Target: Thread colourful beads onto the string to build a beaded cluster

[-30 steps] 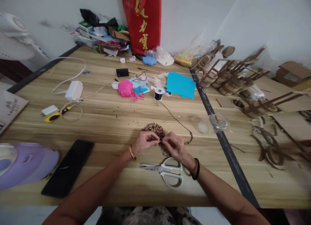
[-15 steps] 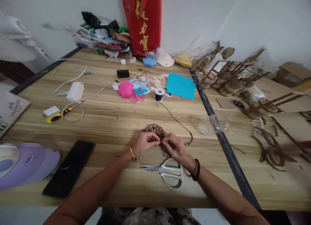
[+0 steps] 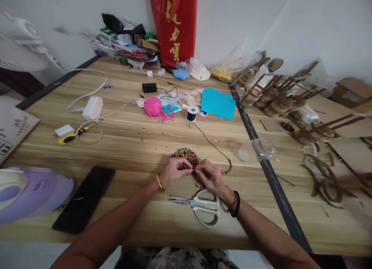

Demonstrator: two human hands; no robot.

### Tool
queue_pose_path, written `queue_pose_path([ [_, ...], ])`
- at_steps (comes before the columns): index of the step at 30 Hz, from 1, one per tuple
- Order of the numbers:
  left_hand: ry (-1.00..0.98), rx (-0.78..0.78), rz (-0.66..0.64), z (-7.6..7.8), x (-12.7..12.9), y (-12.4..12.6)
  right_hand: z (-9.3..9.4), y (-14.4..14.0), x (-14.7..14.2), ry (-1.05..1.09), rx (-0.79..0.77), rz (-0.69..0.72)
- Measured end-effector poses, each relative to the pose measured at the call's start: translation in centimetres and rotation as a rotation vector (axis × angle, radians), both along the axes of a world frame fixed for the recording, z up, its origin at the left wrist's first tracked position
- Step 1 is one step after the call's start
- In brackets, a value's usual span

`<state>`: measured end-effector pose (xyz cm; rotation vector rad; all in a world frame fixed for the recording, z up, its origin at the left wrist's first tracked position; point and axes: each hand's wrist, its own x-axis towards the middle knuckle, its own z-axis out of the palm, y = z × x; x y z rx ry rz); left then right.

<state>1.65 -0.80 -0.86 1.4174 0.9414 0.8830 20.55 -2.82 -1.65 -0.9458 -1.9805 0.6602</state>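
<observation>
Centre frame: left hand point(image 3: 174, 171) and right hand point(image 3: 212, 178) pinch together, contents indistinct; knuckles could scatter piled multicoloured round beads point(image 3: 186, 155).

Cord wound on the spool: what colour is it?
The cord is black; it shows best in the head view.

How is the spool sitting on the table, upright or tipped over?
Upright: the spool stands on one end, its white top facing up and the black cord wound below.
</observation>
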Motion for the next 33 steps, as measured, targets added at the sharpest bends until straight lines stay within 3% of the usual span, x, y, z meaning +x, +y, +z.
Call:
queue_pose_path([
  [33, -0.071, -0.067, -0.023, 0.02, 0.11, -0.17, -0.09, -0.20, 0.01, 0.016, -0.052, 0.047],
])
